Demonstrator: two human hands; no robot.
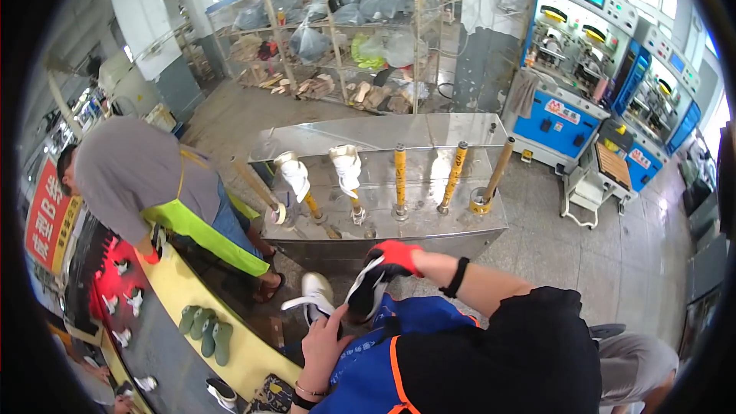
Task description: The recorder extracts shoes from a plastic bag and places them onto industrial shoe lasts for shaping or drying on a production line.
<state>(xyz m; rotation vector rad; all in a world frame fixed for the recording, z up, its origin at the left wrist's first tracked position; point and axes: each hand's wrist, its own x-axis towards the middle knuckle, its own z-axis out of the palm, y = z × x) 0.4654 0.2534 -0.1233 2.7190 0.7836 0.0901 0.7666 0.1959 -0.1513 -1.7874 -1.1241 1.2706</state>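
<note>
My right hand (392,259), in a red and black glove, grips a black shoe (365,288) with a white edge in front of my blue apron. Bare, my left hand (325,346) is closed around the near end of a white shoe (316,291), its fingertips close beside the black one. A pale strap or tongue sticks out from the white shoe to the left. Beyond both hands stands a metal bench (368,218) with upright posts. Two white shoes, a left one (293,175) and a right one (346,169), sit upside down on two of those posts; yellow-wrapped posts (400,176) carry nothing.
A co-worker (153,176) in a green apron leans over the conveyor (184,322) at left, where shoes ride. Several green shoe lasts (207,330) lie on its yellow edge. Behind the bench stands a shelf rack (337,46) of bags; blue-fronted machines (558,123) stand at right.
</note>
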